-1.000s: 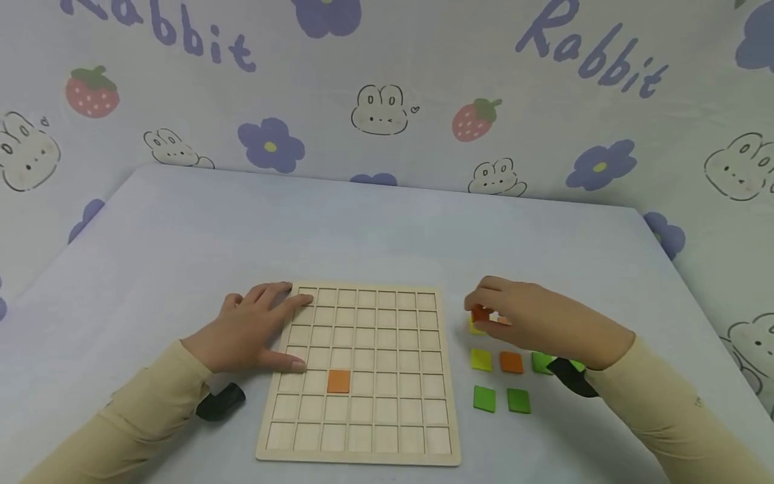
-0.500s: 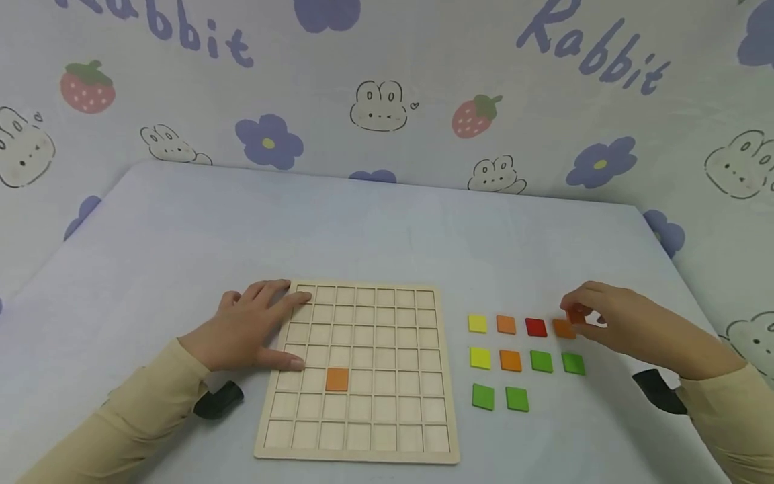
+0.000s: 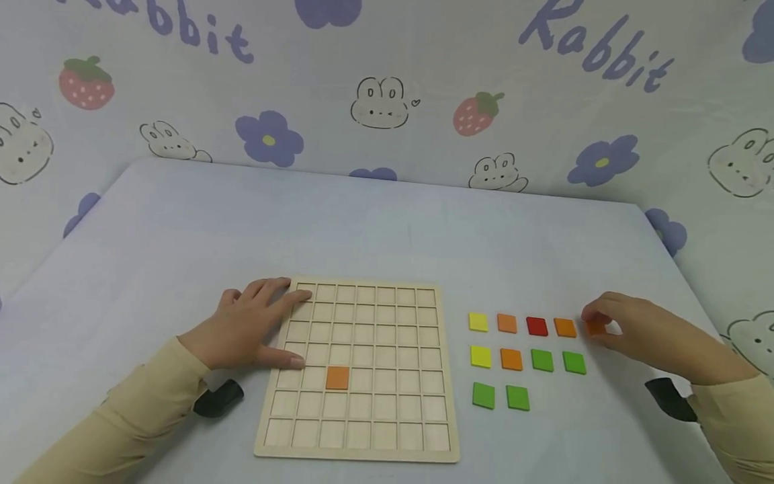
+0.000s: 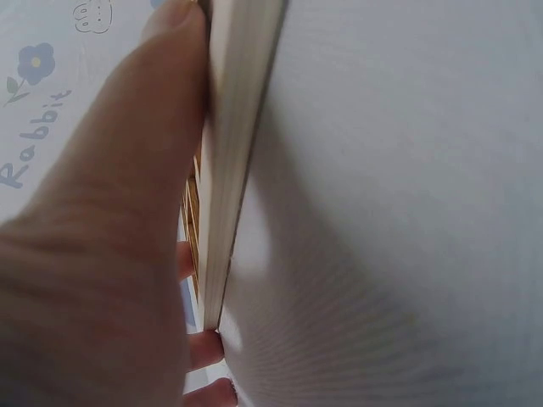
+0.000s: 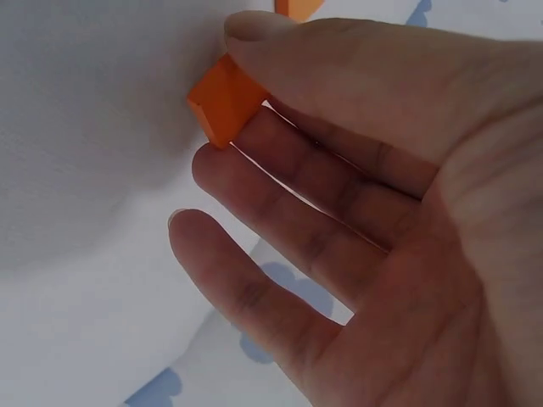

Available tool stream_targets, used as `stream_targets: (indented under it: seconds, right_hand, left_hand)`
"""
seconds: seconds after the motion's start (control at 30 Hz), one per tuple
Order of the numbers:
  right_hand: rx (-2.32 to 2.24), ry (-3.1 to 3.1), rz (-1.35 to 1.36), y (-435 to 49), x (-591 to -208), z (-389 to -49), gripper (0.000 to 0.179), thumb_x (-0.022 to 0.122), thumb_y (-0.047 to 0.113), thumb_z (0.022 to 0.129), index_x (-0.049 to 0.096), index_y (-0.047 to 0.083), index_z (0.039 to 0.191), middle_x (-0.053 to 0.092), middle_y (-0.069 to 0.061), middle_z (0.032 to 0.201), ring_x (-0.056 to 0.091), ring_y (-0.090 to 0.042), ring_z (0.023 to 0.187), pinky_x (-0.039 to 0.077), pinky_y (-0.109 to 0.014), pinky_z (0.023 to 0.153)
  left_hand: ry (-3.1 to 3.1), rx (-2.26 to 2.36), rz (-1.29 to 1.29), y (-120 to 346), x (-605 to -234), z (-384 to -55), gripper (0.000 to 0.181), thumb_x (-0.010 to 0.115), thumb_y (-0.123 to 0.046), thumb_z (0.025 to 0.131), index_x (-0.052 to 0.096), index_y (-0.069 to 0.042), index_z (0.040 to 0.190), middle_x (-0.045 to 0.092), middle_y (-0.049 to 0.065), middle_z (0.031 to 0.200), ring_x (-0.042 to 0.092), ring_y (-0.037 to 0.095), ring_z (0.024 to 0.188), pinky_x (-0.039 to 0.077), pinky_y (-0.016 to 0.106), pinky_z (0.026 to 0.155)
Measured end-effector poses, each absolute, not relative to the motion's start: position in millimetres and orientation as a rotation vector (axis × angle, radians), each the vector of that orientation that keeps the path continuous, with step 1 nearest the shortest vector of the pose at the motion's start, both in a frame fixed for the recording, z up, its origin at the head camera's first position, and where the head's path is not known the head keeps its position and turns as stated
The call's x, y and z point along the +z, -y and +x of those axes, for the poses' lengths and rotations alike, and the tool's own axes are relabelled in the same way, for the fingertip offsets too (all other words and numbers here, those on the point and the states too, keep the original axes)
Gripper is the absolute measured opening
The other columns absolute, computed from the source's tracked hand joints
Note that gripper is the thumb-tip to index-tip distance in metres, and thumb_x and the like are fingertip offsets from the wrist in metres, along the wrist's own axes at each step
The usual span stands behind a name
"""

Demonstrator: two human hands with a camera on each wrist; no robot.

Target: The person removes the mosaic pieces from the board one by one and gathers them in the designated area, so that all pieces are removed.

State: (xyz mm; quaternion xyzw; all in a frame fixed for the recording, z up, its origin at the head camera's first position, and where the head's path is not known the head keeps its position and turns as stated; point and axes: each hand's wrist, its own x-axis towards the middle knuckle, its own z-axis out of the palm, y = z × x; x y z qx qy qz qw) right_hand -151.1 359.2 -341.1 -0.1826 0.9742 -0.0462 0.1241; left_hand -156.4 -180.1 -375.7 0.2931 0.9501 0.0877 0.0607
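My left hand (image 3: 242,329) rests on the left side of a wooden grid board (image 3: 357,452), with thumb and index finger over its frame. In the left wrist view the thumb lies along the board's edge (image 4: 233,127), and other fingertips touch its far corner. My right hand (image 3: 641,333) pinches a small orange square tile (image 5: 227,97) between thumb and fingers, low at the right end of the top tile row. The little finger stands apart. An orange tile (image 3: 565,327) lies just left of that hand. One more orange tile (image 3: 337,378) sits in a board cell.
Right of the board, loose tiles lie in three rows: yellow (image 3: 478,322), light orange (image 3: 506,323) and red (image 3: 537,326) on top, then yellow, orange and green (image 3: 542,360), and two green (image 3: 484,395) nearest me. A rabbit-patterned cloth (image 3: 423,101) hangs behind the white table (image 3: 387,222).
My right hand has moved from above the left end of the top row to beyond its right end, carrying the tile, and has come lower. The left hand has stayed on the board.
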Motion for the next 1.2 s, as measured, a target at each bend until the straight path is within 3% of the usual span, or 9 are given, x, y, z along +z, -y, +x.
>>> stream_targets:
  seconds: [0.53, 0.77, 1.0, 1.2]
  right_hand:
    - [-0.137, -2.837, -0.529, -359.3, -342.5, -154.1, 0.032, 0.076, 0.009, 0.08, 0.066, 0.006, 0.11, 0.063, 0.0, 0.101, 0.06, -0.021, 0.096, 0.051, -0.044, 0.084]
    - [-0.112, -2.882, -0.504, -352.8, -328.9, -141.5, 0.04, 0.074, 0.016, 0.083, 0.06, 0.006, 0.119, 0.059, -0.013, 0.118, 0.057, -0.033, 0.109, 0.049, -0.05, 0.087]
    - [-0.049, -2.995, -0.763, -293.1, -311.9, -124.0, 0.039, 0.074, 0.021, 0.084, 0.06, 0.01, 0.119, 0.06, -0.006, 0.115, 0.06, -0.023, 0.102, 0.054, -0.041, 0.079]
    - [-0.072, -2.937, -1.18, -236.2, -309.4, -124.1, 0.034, 0.075, 0.023, 0.083, 0.062, 0.013, 0.112, 0.06, 0.003, 0.108, 0.058, -0.008, 0.092, 0.053, -0.027, 0.076]
  left_hand:
    - [-2.894, 0.3, 0.882, 186.7, -376.5, -153.4, 0.097, 0.053, -0.081, 0.072, 0.035, -0.021, 0.147, 0.036, 0.019, 0.145, 0.037, 0.04, 0.13, 0.033, 0.056, 0.083]
    - [-2.863, 0.313, 0.886, 180.6, -377.0, -157.4, 0.098, 0.055, -0.08, 0.072, 0.034, -0.021, 0.148, 0.034, 0.019, 0.147, 0.035, 0.039, 0.132, 0.032, 0.057, 0.086]
    - [-2.858, 0.289, 0.887, 180.5, -373.4, -155.7, 0.097, 0.056, -0.078, 0.073, 0.034, -0.02, 0.148, 0.035, 0.02, 0.146, 0.036, 0.039, 0.132, 0.032, 0.056, 0.085]
    - [-2.874, 0.285, 0.896, 180.9, -374.0, -156.0, 0.096, 0.058, -0.077, 0.074, 0.035, -0.019, 0.148, 0.036, 0.02, 0.145, 0.037, 0.039, 0.131, 0.033, 0.055, 0.085]
